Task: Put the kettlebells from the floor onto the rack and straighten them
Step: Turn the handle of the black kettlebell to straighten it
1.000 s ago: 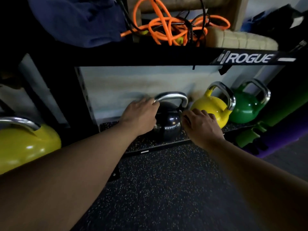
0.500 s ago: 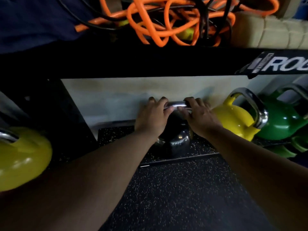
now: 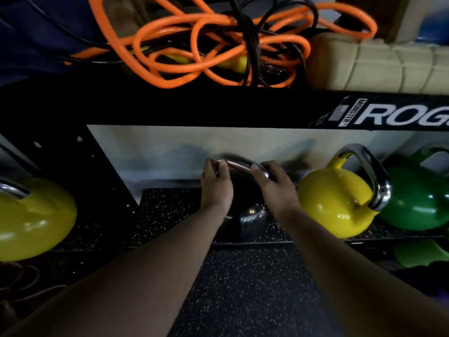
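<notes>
A black kettlebell (image 3: 250, 215) with a steel handle stands on the rack's low speckled shelf (image 3: 170, 203). My left hand (image 3: 216, 186) grips the left end of its handle and my right hand (image 3: 277, 188) grips the right end. To its right on the same shelf stand a yellow kettlebell (image 3: 332, 203) and, further right, a green kettlebell (image 3: 413, 198). Another yellow kettlebell (image 3: 34, 220) sits at the far left, outside the rack's upright.
The black Rogue rack beam (image 3: 218, 108) crosses just above my hands. Orange and black cords (image 3: 206, 45), a blue cloth (image 3: 36, 32) and a beige pad (image 3: 379, 64) lie on the upper shelf. Speckled rubber floor (image 3: 243, 288) is below. Green items (image 3: 420, 254) lie at lower right.
Both hands moved from the black kettlebell's sides up onto its handle and closed on it. The handle now looks tilted and blurred. My view has come closer and lower.
</notes>
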{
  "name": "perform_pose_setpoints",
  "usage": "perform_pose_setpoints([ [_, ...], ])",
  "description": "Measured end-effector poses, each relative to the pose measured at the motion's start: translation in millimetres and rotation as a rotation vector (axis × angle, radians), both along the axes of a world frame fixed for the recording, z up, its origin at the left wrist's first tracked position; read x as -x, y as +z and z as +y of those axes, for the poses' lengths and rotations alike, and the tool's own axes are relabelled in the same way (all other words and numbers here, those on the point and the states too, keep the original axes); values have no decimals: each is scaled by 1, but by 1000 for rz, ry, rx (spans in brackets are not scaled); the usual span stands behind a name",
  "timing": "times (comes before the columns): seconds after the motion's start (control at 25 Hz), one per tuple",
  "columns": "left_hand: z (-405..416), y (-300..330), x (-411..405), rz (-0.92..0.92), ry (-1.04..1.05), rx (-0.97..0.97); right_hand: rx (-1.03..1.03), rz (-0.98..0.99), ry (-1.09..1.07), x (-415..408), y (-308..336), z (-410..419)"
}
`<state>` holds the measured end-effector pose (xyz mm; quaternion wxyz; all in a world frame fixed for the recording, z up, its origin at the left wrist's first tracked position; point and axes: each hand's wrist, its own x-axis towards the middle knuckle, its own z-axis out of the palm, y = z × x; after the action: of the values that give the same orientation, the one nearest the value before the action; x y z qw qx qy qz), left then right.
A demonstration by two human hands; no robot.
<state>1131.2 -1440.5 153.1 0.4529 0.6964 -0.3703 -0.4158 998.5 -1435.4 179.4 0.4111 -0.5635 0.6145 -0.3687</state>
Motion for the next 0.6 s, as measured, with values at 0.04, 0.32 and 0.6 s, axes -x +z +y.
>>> perform_pose_setpoints([
  [0.04,-13,2,-5,0,-10,-30,27,8,-12,-2,-4,5],
  [0.32,1,8,16,69,-131,56,-86,-231,20,14,-5,4],
  [0.6,-15,21,-5,52,-292,30,-96,-306,81,-8,-9,8],
])
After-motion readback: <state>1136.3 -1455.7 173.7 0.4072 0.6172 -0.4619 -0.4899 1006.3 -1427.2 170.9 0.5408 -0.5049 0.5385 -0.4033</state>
